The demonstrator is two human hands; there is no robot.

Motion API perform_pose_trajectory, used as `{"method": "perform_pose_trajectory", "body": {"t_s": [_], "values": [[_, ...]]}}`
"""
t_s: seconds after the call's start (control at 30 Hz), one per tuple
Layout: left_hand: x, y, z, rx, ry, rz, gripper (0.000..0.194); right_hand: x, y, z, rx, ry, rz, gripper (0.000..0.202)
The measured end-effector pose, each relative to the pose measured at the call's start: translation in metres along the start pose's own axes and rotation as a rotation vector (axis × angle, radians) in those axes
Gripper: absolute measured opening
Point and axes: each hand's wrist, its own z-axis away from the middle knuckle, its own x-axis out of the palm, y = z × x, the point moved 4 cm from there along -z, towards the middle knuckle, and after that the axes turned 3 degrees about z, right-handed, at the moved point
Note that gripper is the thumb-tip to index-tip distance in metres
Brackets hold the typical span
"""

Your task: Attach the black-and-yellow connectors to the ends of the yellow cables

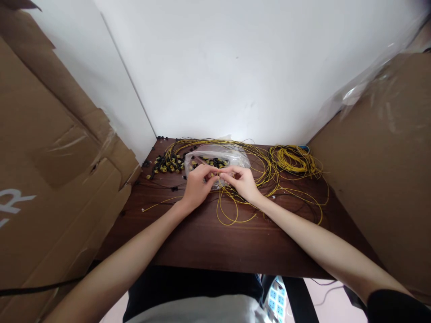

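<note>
Left hand [198,183], right hand [244,182]: both pinching yellow wire [229,224] | wire: frame centre, before clear plastic bag [239,158] | advice: fingertips close together, trailing wire slack, untangled

Soft, bright light floods the wall [229,67], dimmer toward the upper right! Glare flashes off the plastic [352,94], the table [208,246] sits dark, wide-angle stretch pulls the boxes [60,215] outward, and thin wires [292,171] look soft.
</note>
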Motion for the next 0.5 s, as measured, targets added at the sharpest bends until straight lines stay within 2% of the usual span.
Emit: {"method": "perform_pose_trajectory", "body": {"t_s": [0.13, 0.27, 0.5], "values": [[-0.0013, 0.0034, -0.0024, 0.037, -0.039, 0.014, 0.018, -0.0013, -0.0056, 0.0011, -0.028, 0.053, 0.027, 0.026], [-0.0004, 0.0044, -0.0019, 0.066, -0.073, -0.017, 0.026, -0.0026, -0.0048, 0.0015, -0.017, 0.089, -0.065, 0.027], [-0.0018, -0.0004, -0.002, 0.019, -0.078, -0.025, 0.017, -0.0069, -0.0011, 0.0015, -0.062, 0.147, -0.052, 0.028]]}}
